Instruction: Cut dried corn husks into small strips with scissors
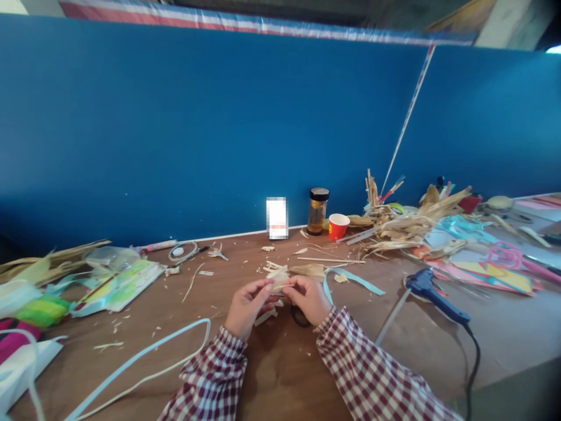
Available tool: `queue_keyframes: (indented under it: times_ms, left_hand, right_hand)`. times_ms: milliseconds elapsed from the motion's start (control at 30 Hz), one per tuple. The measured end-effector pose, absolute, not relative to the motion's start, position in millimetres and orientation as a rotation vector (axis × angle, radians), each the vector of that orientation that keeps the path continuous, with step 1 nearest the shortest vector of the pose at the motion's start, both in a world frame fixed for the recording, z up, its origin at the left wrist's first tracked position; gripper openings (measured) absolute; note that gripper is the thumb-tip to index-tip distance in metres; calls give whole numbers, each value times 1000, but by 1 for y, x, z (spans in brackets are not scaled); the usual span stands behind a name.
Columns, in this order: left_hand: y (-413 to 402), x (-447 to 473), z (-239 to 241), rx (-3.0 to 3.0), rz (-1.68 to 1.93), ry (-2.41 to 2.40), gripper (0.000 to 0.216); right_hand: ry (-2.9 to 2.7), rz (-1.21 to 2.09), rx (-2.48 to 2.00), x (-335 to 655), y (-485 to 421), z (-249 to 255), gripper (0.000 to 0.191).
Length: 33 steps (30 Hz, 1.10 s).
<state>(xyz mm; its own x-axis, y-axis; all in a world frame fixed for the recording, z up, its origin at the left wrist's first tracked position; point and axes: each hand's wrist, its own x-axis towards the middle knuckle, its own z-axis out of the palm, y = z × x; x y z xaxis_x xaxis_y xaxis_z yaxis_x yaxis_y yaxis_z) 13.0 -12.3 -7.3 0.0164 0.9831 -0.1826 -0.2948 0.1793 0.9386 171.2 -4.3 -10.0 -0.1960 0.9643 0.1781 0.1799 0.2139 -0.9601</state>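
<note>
Behind everything, we see a blue partition (197,128) filling the upper frame, and below it a brown tabletop (280,374). A heap of dried husks (398,228) spreads over the right side, with a blue glue gun (438,295) lying below it at lower right.

At lower centre we find both hands: the left hand (249,307) pinches one side of a pale husk piece between thumb and forefinger, and the right hand (312,299) pinches the other, so the piece sits between the fingertips. A dark-lidded jar (317,211) and a smaller red paper cup (338,227) stand just beyond, right of centre. The husk piece (279,285) itself is small and partly covered by the fingers; tinier pale scraps lie around it.

We judge the step in hand to be shaping or adjusting this piece by fingertip; the next move calls for a light, steady pinch from both hands, since thin husk could split.
</note>
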Motion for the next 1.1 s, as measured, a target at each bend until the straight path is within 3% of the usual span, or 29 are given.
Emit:
queue_keyframes:
  times_ms: [333,767,1100]
  left_hand:
    - [-9,15,-16,825,1174,1206,37]
    - [-11,15,-17,776,1147,1249,30]
    - [-11,17,-16,699,1130,1247,28]
  right_hand:
    - [-1622,966,-1164,170,-3,-14,16]
    - [-1356,1370,-1149,173,2,-14,21]
    - [-1213,1488,-1096,173,4,-20,18]
